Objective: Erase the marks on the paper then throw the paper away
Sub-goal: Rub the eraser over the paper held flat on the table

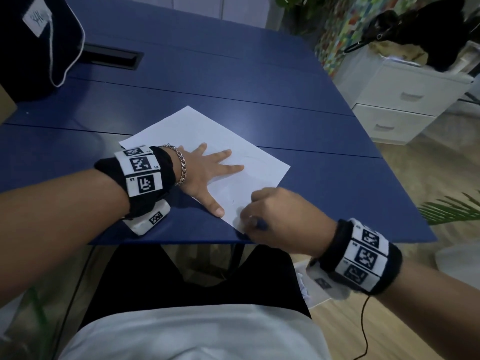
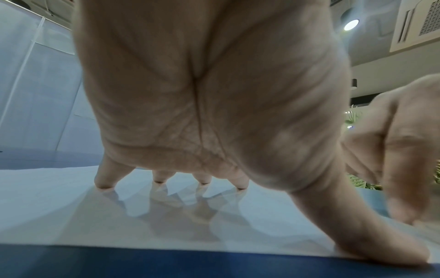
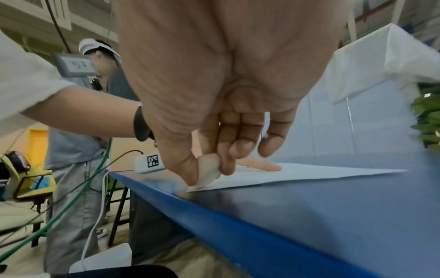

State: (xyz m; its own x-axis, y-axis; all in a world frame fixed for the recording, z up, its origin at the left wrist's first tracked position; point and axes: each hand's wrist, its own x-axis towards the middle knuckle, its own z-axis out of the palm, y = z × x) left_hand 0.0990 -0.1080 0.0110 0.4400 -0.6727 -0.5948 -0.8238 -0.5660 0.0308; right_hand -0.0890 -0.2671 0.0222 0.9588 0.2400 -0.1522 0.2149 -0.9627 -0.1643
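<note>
A white sheet of paper (image 1: 207, 133) lies turned at an angle on the blue table (image 1: 324, 178), its near corner close to the table's front edge. My left hand (image 1: 207, 170) lies flat on the sheet with fingers spread, thumb at the near edge; the left wrist view shows the fingertips (image 2: 103, 183) pressing the paper (image 2: 71, 206). My right hand (image 1: 272, 216) is at the near corner, pinching a pale eraser (image 3: 207, 171) between thumb and fingers, its end against the paper (image 3: 309, 173). A short dark mark (image 1: 233, 202) shows just left of that hand.
A dark bag (image 1: 33, 48) stands at the table's far left beside a black cable slot (image 1: 111, 57). A white drawer cabinet (image 1: 405, 100) is off the table's right side. A bin with crumpled paper (image 1: 306, 287) sits on the floor under my right wrist. Another person (image 3: 78, 131) stands beyond the table edge.
</note>
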